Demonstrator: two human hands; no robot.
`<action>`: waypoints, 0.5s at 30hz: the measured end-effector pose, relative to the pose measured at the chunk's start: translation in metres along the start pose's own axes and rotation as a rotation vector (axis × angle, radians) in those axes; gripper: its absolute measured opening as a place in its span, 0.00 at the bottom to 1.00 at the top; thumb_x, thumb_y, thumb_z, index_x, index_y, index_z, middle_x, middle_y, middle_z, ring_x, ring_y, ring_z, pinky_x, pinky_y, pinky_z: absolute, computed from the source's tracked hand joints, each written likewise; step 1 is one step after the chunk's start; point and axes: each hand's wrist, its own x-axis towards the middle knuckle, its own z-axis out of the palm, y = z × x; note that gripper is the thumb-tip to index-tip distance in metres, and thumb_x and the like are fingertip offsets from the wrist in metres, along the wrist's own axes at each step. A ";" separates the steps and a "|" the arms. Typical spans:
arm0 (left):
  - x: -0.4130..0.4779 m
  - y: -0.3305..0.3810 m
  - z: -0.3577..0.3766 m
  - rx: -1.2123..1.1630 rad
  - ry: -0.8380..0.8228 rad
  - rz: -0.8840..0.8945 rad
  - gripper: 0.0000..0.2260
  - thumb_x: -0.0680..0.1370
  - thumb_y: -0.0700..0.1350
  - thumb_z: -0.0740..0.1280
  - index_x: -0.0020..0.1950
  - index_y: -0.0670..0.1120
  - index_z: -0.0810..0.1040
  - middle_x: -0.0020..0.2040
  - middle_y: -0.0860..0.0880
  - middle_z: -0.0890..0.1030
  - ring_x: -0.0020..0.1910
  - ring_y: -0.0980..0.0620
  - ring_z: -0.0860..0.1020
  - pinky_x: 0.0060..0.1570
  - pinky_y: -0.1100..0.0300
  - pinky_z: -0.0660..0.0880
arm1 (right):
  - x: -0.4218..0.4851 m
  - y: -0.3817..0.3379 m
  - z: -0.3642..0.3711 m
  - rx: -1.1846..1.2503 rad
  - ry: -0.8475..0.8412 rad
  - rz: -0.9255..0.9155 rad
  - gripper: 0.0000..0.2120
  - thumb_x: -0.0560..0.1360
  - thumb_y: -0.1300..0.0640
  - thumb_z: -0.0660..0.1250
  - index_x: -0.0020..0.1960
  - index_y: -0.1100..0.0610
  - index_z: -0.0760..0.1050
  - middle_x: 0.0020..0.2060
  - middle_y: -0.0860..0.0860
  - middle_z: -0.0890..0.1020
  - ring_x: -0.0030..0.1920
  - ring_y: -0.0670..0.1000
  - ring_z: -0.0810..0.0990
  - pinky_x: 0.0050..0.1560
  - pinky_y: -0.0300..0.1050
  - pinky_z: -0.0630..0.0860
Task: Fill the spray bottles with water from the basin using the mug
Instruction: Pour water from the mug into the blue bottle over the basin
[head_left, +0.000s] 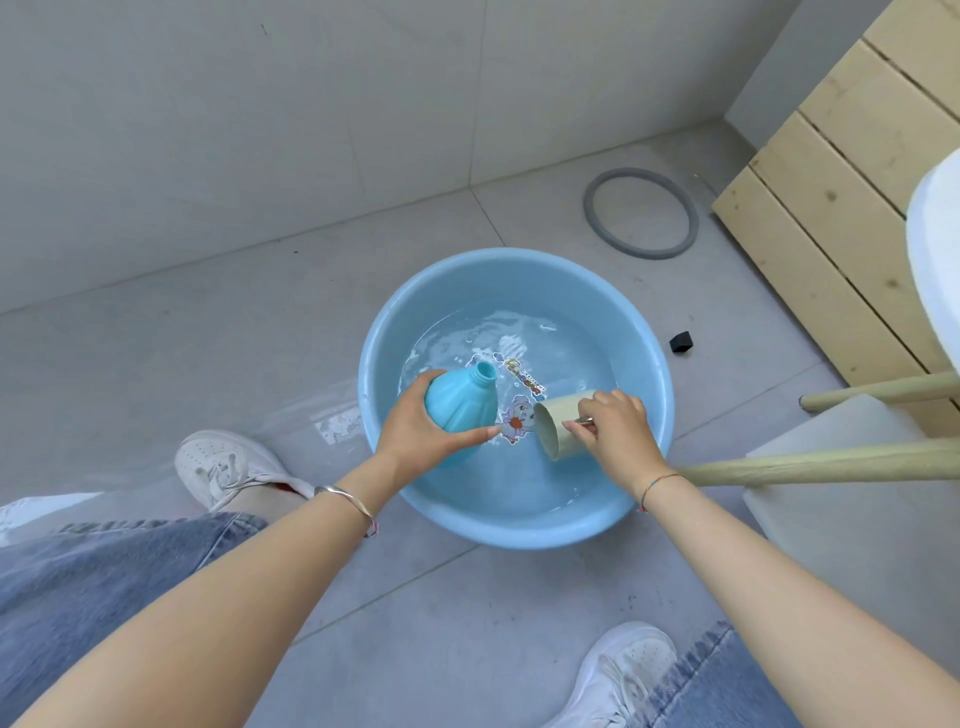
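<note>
Your left hand (415, 431) grips the blue spray bottle (460, 400) round its body, its uncapped neck tilted up and away over the blue basin (395, 332). Your right hand (615, 426) holds the beige mug (558, 423) by its handle, tipped on its side just beside the bottle, above the water (545, 478). The basin sits on the tiled floor (208, 338).

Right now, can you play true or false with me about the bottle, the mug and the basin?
1. The left hand holds the light-blue plastic bottle over the round blue plastic basin. True.
2. The bottle's spray top is on. False: its neck is open.
3. The right hand holds the beige mug. True.
4. The mug is upright. False: it tilts, mouth towards the bottle.
5. The basin holds water. True.
</note>
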 end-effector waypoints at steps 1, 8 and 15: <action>0.000 0.000 0.000 0.000 -0.002 0.000 0.37 0.59 0.59 0.82 0.63 0.57 0.70 0.57 0.56 0.78 0.55 0.54 0.78 0.56 0.56 0.76 | -0.001 0.000 0.000 0.033 0.011 0.015 0.16 0.75 0.54 0.68 0.33 0.54 0.65 0.33 0.50 0.68 0.42 0.57 0.71 0.43 0.44 0.54; -0.003 0.002 -0.004 -0.031 0.009 0.010 0.35 0.59 0.57 0.83 0.61 0.58 0.70 0.55 0.57 0.78 0.54 0.55 0.78 0.54 0.58 0.76 | -0.004 -0.001 -0.022 0.516 0.156 0.250 0.20 0.75 0.55 0.68 0.30 0.57 0.62 0.27 0.48 0.69 0.33 0.50 0.67 0.34 0.42 0.60; -0.008 0.010 -0.007 -0.045 0.021 0.040 0.35 0.59 0.57 0.83 0.61 0.58 0.70 0.55 0.56 0.78 0.53 0.54 0.78 0.52 0.58 0.76 | -0.002 -0.020 -0.062 0.957 0.258 0.373 0.18 0.76 0.62 0.67 0.31 0.58 0.63 0.26 0.49 0.73 0.31 0.41 0.77 0.32 0.30 0.66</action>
